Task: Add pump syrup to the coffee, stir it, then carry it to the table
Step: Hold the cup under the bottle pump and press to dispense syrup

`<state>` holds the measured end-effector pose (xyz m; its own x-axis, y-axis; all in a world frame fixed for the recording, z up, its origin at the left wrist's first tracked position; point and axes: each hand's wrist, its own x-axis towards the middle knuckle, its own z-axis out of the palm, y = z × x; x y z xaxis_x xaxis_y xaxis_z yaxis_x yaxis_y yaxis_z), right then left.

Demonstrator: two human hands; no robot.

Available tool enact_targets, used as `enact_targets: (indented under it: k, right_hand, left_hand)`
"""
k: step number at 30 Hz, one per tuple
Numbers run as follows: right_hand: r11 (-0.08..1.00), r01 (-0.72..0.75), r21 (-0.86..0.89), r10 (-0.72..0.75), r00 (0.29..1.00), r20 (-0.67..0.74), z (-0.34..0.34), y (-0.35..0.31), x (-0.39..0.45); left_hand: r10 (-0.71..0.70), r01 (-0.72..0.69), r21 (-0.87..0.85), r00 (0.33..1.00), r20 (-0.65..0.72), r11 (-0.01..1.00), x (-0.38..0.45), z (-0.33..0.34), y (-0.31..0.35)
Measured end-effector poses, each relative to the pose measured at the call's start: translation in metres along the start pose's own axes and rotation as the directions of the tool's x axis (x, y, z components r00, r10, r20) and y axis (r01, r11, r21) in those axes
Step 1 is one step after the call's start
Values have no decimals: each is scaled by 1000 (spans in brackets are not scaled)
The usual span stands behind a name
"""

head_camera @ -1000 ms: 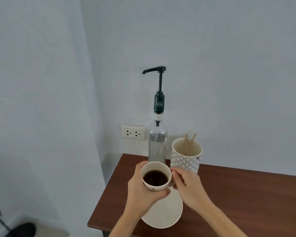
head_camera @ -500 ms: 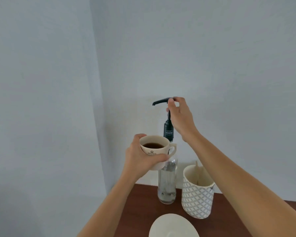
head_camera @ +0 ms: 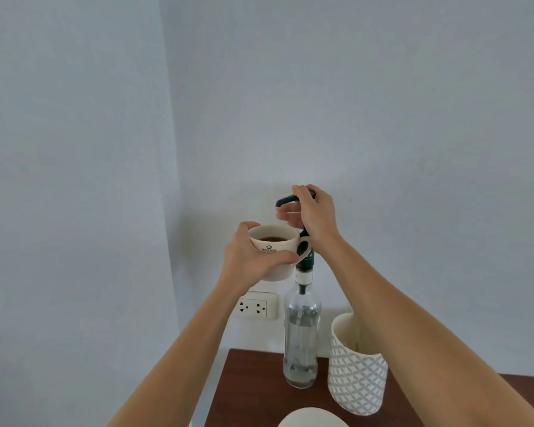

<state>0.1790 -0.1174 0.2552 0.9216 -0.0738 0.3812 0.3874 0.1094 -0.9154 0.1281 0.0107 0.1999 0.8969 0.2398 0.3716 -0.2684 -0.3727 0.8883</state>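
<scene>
Cup handling: The cup [head_camera: 276,252] looks like glazed ceramic, so likely stiff, smooth and breakable, with some weight from the coffee [head_camera: 272,239] inside. The open top means any tilt could spill it, so it wants a level, steady hold around the body or through the handle.
Cup grip: The left hand [head_camera: 253,257] is wrapped around the cup's body, thumb at the near rim and fingers across the front; the handle points right and is free.
Cup position: It is held in the air, well above the table [head_camera: 253,386], just below and slightly left of the pump spout [head_camera: 285,200].
Cup look: Cream-white, with a small dark crest and lettering on the front, and dark coffee sitting a little below the rim.
Pump handling: The pump head is probably rigid plastic on a sprung stem and best pressed straight down from the top.
Pump grip: The right hand [head_camera: 313,215] is closed over the pump head, fingers curled on top and thumb beneath the spout.
Bottle: The bottle [head_camera: 301,337] is clear glass, tall and narrow, standing upright on the table; judged top-heavy, it could tip under a sideways push.
Nearby: A patterned white holder [head_camera: 356,374] stands just right of the bottle, and a white saucer [head_camera: 312,419] shows at the lower edge.
</scene>
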Motion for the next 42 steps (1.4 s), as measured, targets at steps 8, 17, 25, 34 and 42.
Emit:
enact_targets:
  k: [8, 17, 25, 34, 42]
  right_hand:
    - [991, -134, 5, 133, 991, 31, 1, 1, 3]
    - [994, -109, -21, 109, 994, 5, 4, 7, 6]
    - [996, -90, -22, 89, 996, -28, 6, 11, 9]
    - [995, -96, -24, 95, 995, -30, 7, 12, 8]
    - [996, -84, -24, 83, 995, -48, 7, 12, 8]
  left_hand:
    - [-26, 28, -51, 999, 29, 998, 5, -2, 6]
    - [-34, 38, -83, 998, 52, 996, 8, -1, 7]
    - [-29, 34, -89, 998, 58, 995, 9, -2, 7]
    - [-48, 55, -102, 997, 63, 993, 10, -1, 4]
    - [-49, 56, -105, 997, 65, 993, 12, 0, 2]
